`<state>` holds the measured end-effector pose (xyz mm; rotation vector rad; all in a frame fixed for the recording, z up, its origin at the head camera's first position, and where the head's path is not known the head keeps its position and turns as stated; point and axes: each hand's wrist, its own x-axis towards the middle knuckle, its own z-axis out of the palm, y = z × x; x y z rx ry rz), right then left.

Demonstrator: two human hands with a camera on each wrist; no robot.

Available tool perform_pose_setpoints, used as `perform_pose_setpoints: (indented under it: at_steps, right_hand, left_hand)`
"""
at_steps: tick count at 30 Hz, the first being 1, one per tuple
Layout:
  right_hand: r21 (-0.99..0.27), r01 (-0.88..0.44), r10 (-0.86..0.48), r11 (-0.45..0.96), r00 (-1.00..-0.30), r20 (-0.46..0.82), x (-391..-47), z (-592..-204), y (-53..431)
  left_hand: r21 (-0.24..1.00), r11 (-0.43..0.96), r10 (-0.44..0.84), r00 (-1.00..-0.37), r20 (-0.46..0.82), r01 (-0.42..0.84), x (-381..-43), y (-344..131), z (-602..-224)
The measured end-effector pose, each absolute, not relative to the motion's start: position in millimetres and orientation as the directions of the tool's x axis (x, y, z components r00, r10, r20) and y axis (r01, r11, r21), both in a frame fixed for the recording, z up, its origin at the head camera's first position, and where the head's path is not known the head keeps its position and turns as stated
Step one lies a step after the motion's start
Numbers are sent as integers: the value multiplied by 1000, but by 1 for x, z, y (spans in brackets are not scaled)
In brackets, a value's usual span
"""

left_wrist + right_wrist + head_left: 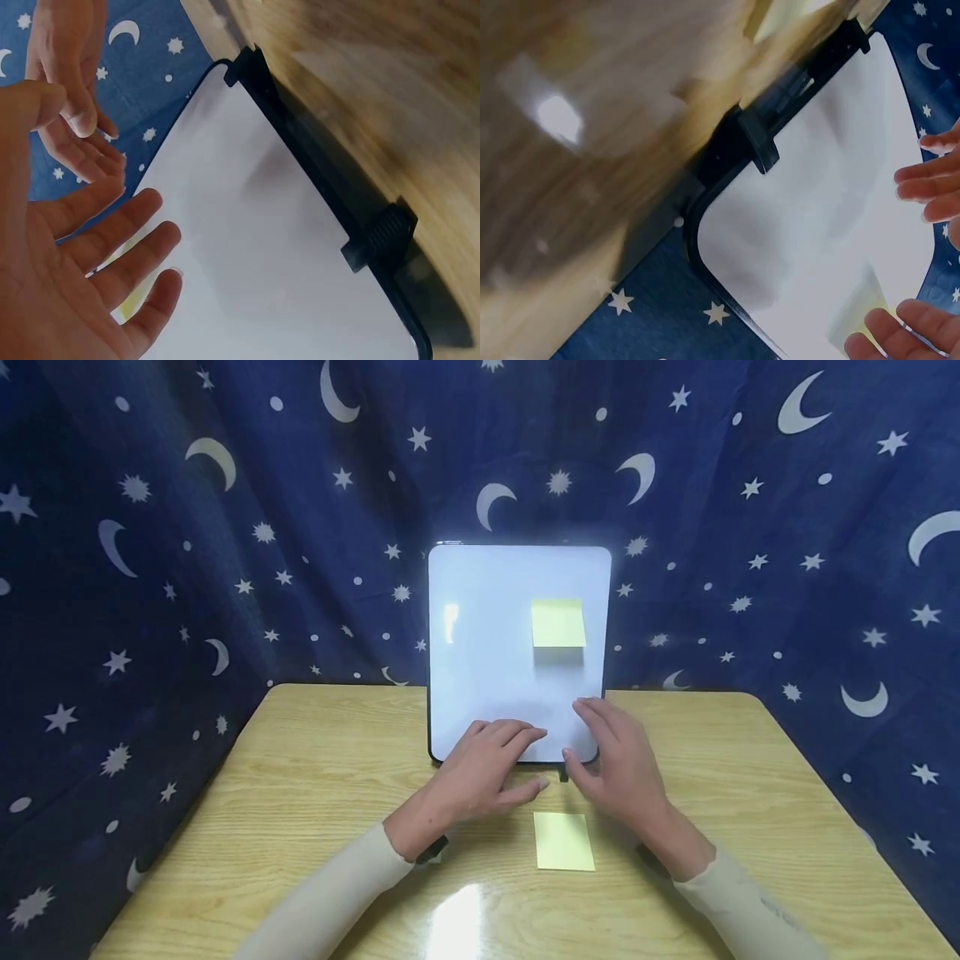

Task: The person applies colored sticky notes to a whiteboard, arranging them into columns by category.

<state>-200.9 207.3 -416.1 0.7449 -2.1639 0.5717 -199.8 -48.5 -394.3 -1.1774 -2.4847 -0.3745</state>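
A small whiteboard (487, 677) with a black frame leans upright on a black stand with clips (382, 236). On its upper right part sticks a yellow sticky note (558, 623), lower edge lifted and casting a shadow. Another yellow sticky note (564, 842) lies flat on the table below the hands. My left hand (491, 768) hovers before the board's lower edge, fingers loosely bent and holding nothing. Beside it, my right hand (618, 760) is at the board's lower right corner, fingers apart and thumb spread, with nothing between them. Whether its fingertips touch the board cannot be told.
The wooden table (322, 760) reaches back to a dark blue curtain (337, 527) with moons and stars. A small pale piece (436, 857) peeks out beneath the left wrist, mostly hidden. Light glares off the tabletop in front.
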Motion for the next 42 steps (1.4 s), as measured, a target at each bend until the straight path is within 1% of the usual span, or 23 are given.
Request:
perform_pose_setpoints:
  at_steps: [7,13,18,23,35,42]
  right_hand:
    - [-181,-671,-357,719,-580,732,-191,-423,207]
    - [-209,-677,-369,706,-603,707,-184,-430,208]
    - [-212,-664,-384,717,-630,675,-178,-435,212]
    - [-217,-654,-405,725,-660,633,-171,-437,215]
    - [-196,-676,-474,710,-665,577,-156,-438,215]
    - [-205,-643,-496,738,-723,482,-147,-436,216]
  left_hand:
    - [57,615,715,-587,380,787,-192,-46,-398]
    - [85,615,731,-607,312,784,-187,-44,-402]
    - [74,616,748,-611,258,785,-181,-45,-405]
    - [55,609,767,-604,217,792,-175,-44,-408]
    - [28,581,804,-578,140,814,-163,-38,-415]
    - [-25,568,820,-562,111,823,-158,-34,-419]
